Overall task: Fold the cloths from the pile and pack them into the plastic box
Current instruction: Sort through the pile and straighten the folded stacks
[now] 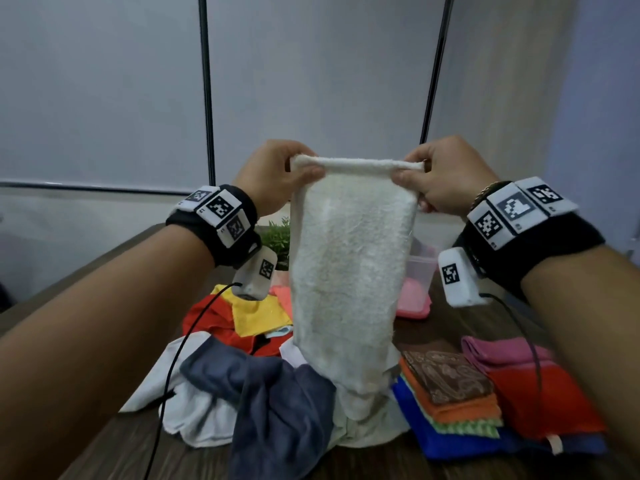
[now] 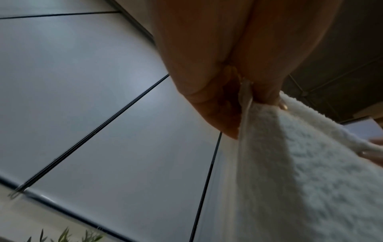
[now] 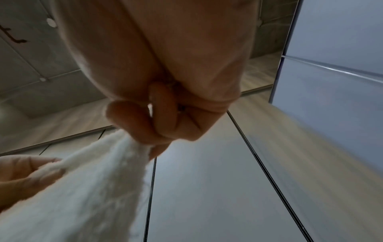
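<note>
While the left hand (image 1: 273, 174) pinches the left top corner and the right hand (image 1: 446, 174) pinches the right top corner, the white fluffy terry cloth (image 1: 349, 271) hangs straight down between them, above the table. On both hands the fingers are curled narrow on the rolled top edge. The lower end of the cloth touches the loose pile of mixed cloths (image 1: 263, 386) at 6 o'clock on the dark wooden table (image 1: 446, 327). At 4 o'clock from the hanging cloth lies a stack of folded coloured cloths (image 1: 450, 400). The clear plastic box (image 1: 420, 268) stands at 2 o'clock from the pile, partly hidden behind the cloth, with something pink inside
</note>
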